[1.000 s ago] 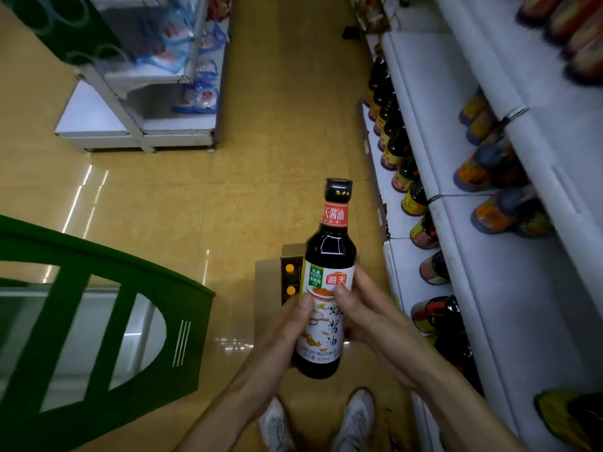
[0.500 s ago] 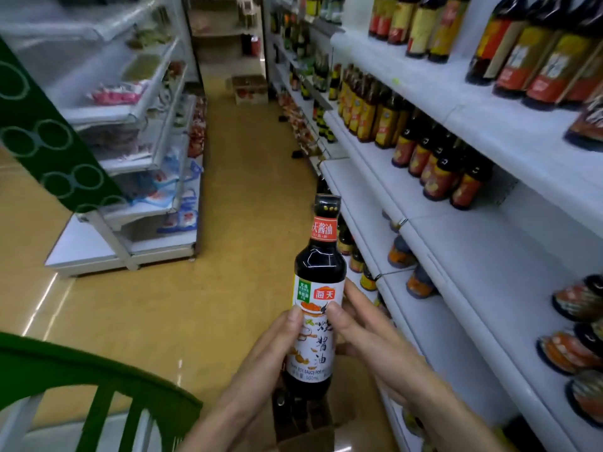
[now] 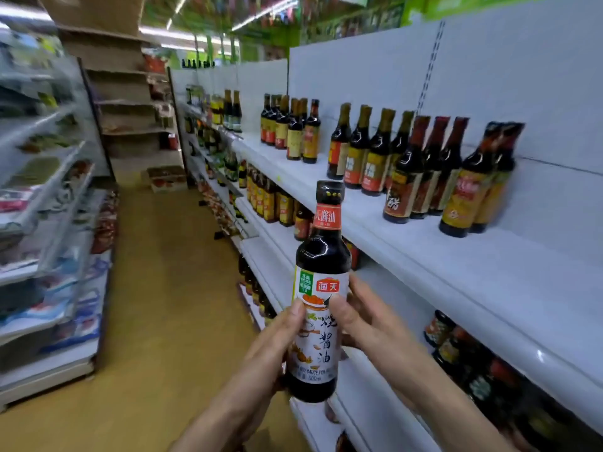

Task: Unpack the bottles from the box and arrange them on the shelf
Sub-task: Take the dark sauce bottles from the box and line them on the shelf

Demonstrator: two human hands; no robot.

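I hold a dark soy sauce bottle point(image 3: 321, 288) upright in front of me, with a white label and a red neck band. My left hand point(image 3: 277, 340) grips its left side with the thumb on the label. My right hand point(image 3: 362, 318) grips the right side, thumb also on the label. The bottle is beside the white shelf point(image 3: 456, 256) on my right, below its top level. Rows of similar dark bottles point(image 3: 408, 168) stand on that shelf. The box is out of view.
Lower shelves point(image 3: 270, 256) on the right hold more bottles. A second shelving unit point(image 3: 49, 223) with packaged goods lines the left of the aisle. The yellow floor point(image 3: 163, 288) runs between them towards cardboard cartons point(image 3: 166, 179) at the far end.
My view has swung up from the floor and the box to the shelves. Both hands have raised the bottle with it, keeping the same grip.
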